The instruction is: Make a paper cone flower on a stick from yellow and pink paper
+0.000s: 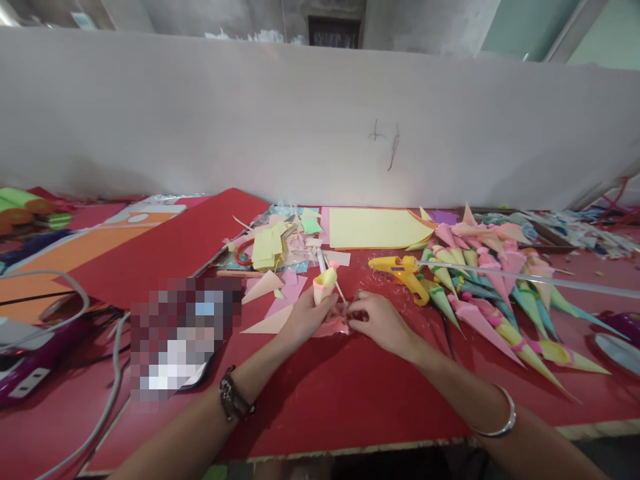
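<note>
Near the middle of the red table, my left hand (306, 319) is closed around a small peach and yellow paper cone (324, 288) with a pink tip at its top. Just to its right, my right hand (379, 321) has its thumb and fingers pinched together beside a shiny pink sheet (334, 325). What those fingers grip, if anything, is too small to tell. A thin pale stick (341, 292) slants between the two hands. Beyond my right hand lies a yellow glue gun (404, 272) with a long clear glue stick (525, 277) in its back.
Many finished paper cones (493, 287) lie heaped at the right. Yellow paper sheets (375, 228) and a pile of scraps (273, 243) are at the back. A phone (187, 340), a grey cable (117, 360) and a purple power strip (37, 367) occupy the left. A white partition (250, 120) stands behind.
</note>
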`<action>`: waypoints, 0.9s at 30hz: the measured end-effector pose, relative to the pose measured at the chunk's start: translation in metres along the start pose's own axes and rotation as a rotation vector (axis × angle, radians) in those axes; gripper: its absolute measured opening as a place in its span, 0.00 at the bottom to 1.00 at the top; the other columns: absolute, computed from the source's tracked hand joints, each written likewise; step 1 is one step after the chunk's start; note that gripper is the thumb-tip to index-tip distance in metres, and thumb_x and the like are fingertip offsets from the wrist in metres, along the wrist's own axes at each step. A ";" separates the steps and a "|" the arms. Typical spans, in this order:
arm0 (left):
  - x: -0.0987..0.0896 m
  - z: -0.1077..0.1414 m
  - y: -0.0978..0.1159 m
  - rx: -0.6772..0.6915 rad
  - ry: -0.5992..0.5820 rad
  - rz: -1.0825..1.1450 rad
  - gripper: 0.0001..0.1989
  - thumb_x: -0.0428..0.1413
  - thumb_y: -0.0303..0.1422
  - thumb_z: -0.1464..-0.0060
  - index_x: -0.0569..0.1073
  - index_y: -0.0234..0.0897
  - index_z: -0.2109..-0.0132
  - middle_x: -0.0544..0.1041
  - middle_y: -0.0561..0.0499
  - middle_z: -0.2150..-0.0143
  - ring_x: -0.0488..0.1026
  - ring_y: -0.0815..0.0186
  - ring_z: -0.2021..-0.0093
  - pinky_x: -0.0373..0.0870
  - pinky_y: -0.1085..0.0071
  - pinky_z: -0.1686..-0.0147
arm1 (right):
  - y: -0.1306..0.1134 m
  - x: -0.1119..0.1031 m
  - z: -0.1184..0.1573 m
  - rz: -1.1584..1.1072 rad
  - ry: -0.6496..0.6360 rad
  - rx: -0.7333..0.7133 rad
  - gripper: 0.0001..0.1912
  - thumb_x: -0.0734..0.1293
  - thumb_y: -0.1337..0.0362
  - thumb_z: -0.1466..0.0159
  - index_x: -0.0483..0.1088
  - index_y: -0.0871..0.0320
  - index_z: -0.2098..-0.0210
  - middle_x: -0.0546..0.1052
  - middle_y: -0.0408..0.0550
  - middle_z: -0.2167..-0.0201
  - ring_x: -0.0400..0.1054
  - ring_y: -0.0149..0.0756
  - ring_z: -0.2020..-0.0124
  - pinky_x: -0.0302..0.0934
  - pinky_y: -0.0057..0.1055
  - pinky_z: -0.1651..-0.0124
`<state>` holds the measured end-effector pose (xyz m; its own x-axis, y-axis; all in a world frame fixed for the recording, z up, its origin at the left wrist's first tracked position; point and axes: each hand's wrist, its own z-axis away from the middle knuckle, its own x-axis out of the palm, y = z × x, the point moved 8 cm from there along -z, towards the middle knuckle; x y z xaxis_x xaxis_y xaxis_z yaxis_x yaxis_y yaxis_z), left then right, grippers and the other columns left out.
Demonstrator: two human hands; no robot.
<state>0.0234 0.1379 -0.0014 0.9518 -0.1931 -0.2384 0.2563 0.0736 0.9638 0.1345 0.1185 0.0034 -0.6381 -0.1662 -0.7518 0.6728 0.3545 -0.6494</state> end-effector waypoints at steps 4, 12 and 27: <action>0.000 0.000 0.002 0.003 -0.001 -0.063 0.11 0.50 0.36 0.56 0.60 0.35 0.79 0.61 0.59 0.84 0.57 0.74 0.82 0.53 0.77 0.80 | -0.002 -0.001 -0.001 -0.029 0.032 -0.017 0.07 0.64 0.73 0.47 0.73 0.57 0.74 0.68 0.42 0.75 0.62 0.27 0.73 0.53 0.24 0.69; 0.000 0.001 0.003 0.006 0.000 -0.101 0.10 0.49 0.35 0.56 0.59 0.36 0.79 0.61 0.59 0.83 0.58 0.74 0.81 0.54 0.77 0.80 | -0.013 -0.006 -0.002 -0.114 0.042 -0.092 0.06 0.64 0.72 0.47 0.73 0.58 0.73 0.70 0.43 0.75 0.63 0.28 0.73 0.54 0.24 0.68; 0.004 0.002 0.004 0.016 -0.034 -0.163 0.09 0.48 0.37 0.55 0.62 0.35 0.74 0.63 0.58 0.81 0.59 0.73 0.80 0.56 0.77 0.79 | -0.011 -0.021 -0.001 -0.520 0.205 -0.029 0.04 0.61 0.65 0.43 0.67 0.58 0.72 0.70 0.42 0.77 0.64 0.28 0.75 0.59 0.26 0.69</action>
<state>0.0281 0.1359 0.0019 0.8912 -0.2345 -0.3882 0.4042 0.0226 0.9144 0.1405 0.1191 0.0262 -0.9451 -0.1443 -0.2933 0.2409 0.2992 -0.9233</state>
